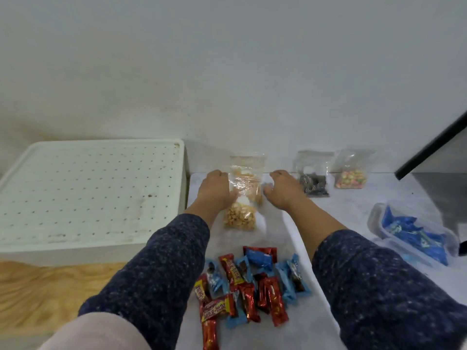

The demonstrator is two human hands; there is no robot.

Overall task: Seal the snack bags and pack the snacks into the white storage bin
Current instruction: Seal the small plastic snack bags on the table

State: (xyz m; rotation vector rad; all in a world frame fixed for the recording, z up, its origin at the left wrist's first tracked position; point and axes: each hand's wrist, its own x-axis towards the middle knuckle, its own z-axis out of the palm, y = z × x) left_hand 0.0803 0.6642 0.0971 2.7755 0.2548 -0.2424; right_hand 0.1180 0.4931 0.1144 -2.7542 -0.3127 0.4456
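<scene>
A clear bag of tan snacks (242, 213) lies on the white cloth, its open top pointing away from me. My left hand (217, 188) rests on the bag's left side with fingers on the plastic. My right hand (283, 189) sits just right of the bag, fingers curled, touching or nearly touching its edge. Two more clear snack bags stand at the back: one with dark pieces (313, 176) and one with colourful pieces (351, 173). The white storage bin (91, 195) with a perforated lid is on the left.
A pile of red and blue wrapped candy bars (250, 286) lies near me between my forearms. A clear container of blue packets (414, 233) sits at the right. A dark panel (434, 152) leans at the far right. Wooden floor shows at the lower left.
</scene>
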